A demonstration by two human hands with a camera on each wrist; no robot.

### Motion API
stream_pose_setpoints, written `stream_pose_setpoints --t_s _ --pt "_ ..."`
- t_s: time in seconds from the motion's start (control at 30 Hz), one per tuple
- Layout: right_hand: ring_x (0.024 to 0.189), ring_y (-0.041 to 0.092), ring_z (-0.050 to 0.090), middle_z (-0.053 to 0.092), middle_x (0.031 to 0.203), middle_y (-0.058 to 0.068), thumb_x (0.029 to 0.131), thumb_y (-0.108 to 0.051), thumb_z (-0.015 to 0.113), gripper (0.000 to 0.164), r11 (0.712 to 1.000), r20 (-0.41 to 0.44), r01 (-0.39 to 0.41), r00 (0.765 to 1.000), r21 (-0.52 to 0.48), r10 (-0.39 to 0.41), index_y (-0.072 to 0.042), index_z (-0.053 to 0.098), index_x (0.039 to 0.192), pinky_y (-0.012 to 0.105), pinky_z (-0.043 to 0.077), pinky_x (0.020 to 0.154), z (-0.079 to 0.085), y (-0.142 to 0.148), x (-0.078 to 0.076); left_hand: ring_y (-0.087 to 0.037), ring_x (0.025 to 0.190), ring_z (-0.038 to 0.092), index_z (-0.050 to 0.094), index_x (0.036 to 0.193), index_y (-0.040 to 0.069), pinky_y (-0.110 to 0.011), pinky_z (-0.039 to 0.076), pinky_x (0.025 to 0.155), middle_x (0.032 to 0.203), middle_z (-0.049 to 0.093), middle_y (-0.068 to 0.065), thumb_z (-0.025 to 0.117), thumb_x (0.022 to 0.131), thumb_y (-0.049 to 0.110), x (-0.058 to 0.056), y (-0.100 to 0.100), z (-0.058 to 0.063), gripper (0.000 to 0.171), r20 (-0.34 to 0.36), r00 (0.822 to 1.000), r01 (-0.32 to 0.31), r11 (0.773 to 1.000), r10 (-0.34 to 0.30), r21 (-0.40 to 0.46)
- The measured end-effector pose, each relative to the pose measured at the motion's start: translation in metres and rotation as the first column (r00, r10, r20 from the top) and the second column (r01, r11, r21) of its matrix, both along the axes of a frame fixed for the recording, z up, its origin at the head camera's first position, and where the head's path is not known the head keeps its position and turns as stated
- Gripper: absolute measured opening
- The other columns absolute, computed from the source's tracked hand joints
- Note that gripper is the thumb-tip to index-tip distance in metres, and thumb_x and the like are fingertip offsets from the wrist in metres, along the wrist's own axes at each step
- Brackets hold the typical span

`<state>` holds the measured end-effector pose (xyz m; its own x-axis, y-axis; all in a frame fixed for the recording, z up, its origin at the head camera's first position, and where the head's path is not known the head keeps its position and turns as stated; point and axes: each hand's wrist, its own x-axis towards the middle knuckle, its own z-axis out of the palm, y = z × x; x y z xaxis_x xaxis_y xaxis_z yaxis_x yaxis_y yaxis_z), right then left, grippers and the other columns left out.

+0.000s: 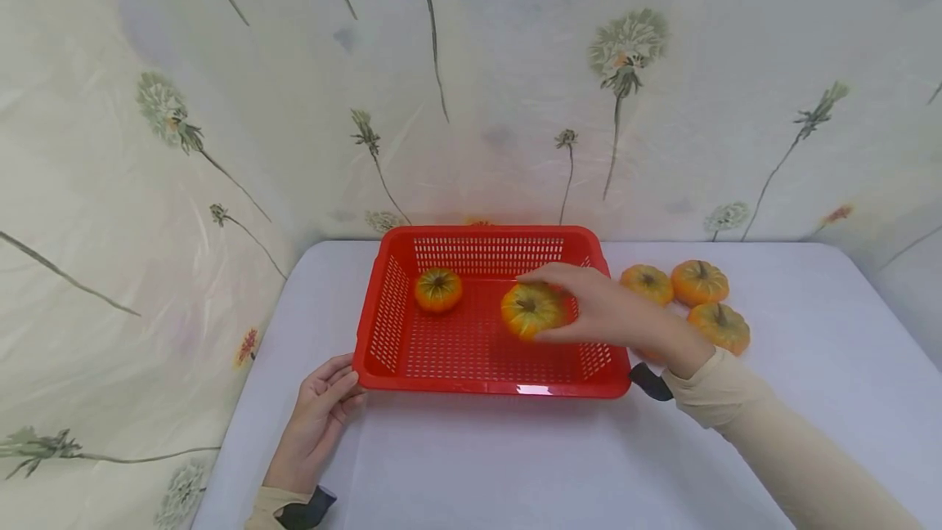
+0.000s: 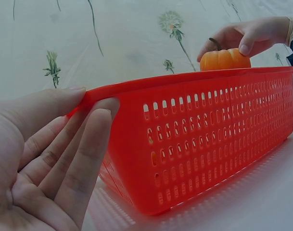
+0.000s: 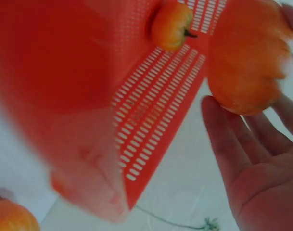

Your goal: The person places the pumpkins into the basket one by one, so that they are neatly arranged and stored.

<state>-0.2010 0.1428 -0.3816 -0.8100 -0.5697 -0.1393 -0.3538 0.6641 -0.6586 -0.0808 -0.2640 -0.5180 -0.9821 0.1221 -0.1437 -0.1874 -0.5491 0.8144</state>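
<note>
My right hand (image 1: 589, 301) holds a small orange-yellow pumpkin (image 1: 528, 311) over the right half of a red plastic basket (image 1: 493, 387). Thumb and fingers lie around the pumpkin's sides, and in the left wrist view this pumpkin (image 2: 225, 59) shows above the rim with its stem up. Another small pumpkin (image 1: 437, 291) sits on the basket floor towards the left. At the basket's near left corner my left hand (image 1: 324, 411) pinches the rim, thumb on top and fingers beneath, as the left wrist view shows at the red rim (image 2: 136, 85).
Right of the basket, several more pumpkins (image 1: 699, 282) lie grouped on the white table (image 1: 471, 464), partly hidden by my right forearm. Behind the table hangs a pale cloth (image 1: 500, 88) with a dandelion print.
</note>
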Motion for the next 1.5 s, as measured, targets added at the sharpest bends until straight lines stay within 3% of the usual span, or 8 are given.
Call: stream_pose_setpoints --t_s 0.3,0.5,0.83,1.23,1.5 --pt "0.139 0.023 0.05 0.056 0.15 -0.003 0.079 -0.036 0.09 0.075 0.993 -0.096 -0.112 0.989 0.043 0.116 -0.028 0.056 0.145 0.049 0.057 0.105 0.0 -0.021 -0.011 -0.008 0.087 0.073 0.069 0.12 0.018 -0.02 0.062 0.084 0.106 0.075 0.004 0.056 0.106 0.006 0.002 0.0 0.003 0.023 0.067 0.997 -0.027 0.999 0.029 -0.043" --pt "0.139 0.022 0.048 0.055 0.149 -0.003 0.08 -0.038 0.088 0.072 0.988 -0.086 -0.138 0.986 0.068 0.143 -0.027 0.057 0.145 0.049 0.052 0.11 -0.005 -0.036 -0.019 -0.007 0.088 0.073 0.069 0.121 0.018 -0.02 0.062 0.084 0.107 0.075 0.004 0.055 0.106 0.006 0.002 0.0 0.002 0.024 0.058 0.998 -0.026 0.999 0.028 -0.038" --pt "0.127 0.017 0.054 0.056 0.139 -0.002 0.081 -0.035 0.088 0.067 0.971 -0.129 -0.23 0.963 0.064 0.237 -0.022 0.06 0.14 0.04 0.055 0.106 -0.02 -0.066 -0.026 -0.007 0.087 0.073 0.069 0.122 0.016 -0.019 0.062 0.083 0.107 0.075 0.004 0.055 0.106 0.004 0.001 0.002 0.004 0.024 0.04 0.999 -0.021 0.999 0.023 -0.045" --pt "0.125 0.014 0.056 0.062 0.138 -0.004 0.082 -0.039 0.087 0.069 0.957 -0.094 -0.273 0.955 0.102 0.283 -0.024 0.059 0.144 0.038 0.055 0.104 -0.036 -0.093 -0.03 -0.008 0.086 0.073 0.07 0.121 0.017 -0.02 0.062 0.082 0.107 0.076 0.003 0.053 0.106 0.003 -0.001 0.001 0.002 0.027 0.027 0.999 -0.018 0.999 0.019 -0.033" --pt "0.12 0.015 0.058 0.065 0.133 -0.003 0.083 -0.036 0.087 0.07 0.936 -0.053 -0.328 0.94 0.126 0.336 -0.018 0.058 0.144 0.037 0.054 0.105 -0.045 -0.11 -0.031 -0.008 0.086 0.074 0.07 0.121 0.016 -0.019 0.062 0.083 0.106 0.076 0.003 0.053 0.106 0.002 0.001 0.001 0.002 0.027 0.025 1.0 -0.017 1.0 0.018 -0.015"
